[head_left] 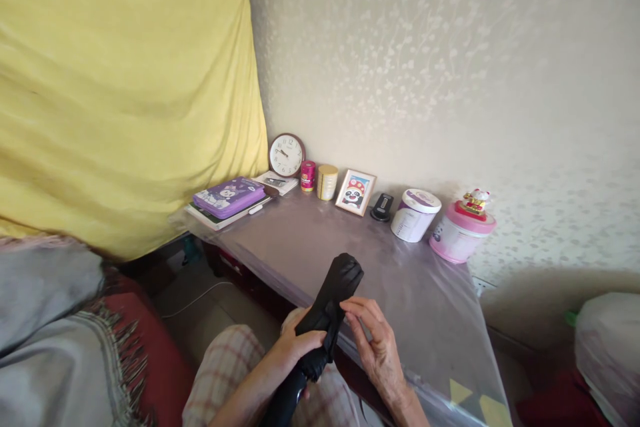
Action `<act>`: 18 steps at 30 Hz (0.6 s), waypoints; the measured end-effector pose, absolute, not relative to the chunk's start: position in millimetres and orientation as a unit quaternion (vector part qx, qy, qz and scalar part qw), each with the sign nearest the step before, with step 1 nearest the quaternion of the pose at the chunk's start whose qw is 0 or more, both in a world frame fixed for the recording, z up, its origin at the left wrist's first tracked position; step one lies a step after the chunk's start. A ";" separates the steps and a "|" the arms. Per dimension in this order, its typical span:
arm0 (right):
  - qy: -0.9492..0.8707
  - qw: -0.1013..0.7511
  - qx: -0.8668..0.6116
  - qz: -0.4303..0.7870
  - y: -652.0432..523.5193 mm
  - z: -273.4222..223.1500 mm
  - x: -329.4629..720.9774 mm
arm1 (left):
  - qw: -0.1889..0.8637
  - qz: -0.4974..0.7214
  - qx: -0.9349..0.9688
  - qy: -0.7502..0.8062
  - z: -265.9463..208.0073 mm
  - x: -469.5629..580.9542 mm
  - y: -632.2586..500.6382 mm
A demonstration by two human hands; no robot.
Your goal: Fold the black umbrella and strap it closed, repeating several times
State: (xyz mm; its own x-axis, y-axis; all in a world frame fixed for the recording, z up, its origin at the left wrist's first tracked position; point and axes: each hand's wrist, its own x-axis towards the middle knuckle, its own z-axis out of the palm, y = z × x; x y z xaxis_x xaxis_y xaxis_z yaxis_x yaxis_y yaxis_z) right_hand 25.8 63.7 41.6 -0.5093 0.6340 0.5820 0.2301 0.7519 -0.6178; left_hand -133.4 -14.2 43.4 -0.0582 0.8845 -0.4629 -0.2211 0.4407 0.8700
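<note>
L grip (pixel 296 348) on blk umbrella (pixel 339 282); clock (pixel 287 159) nos. incl. 12.

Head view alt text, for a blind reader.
A person's left hand grips a folded black umbrella, the right hand beside its upper end. Beyond, a table holds a clock, a purple case and a framed panda picture.
</note>
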 end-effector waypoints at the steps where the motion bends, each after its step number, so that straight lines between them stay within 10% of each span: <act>1: -0.854 0.407 -0.240 0.220 62.5 38.9 27.0 | 0.622 0.447 0.286 0.576 43.4 -133.2 -13.7; 11: -0.922 0.325 -0.175 0.119 61.4 27.1 20.7 | 0.602 0.441 0.333 0.576 40.5 -131.8 -16.9; 18: -0.613 0.522 -0.421 0.417 89.2 11.7 37.3 | 0.651 0.459 0.283 0.534 35.9 -133.6 -15.3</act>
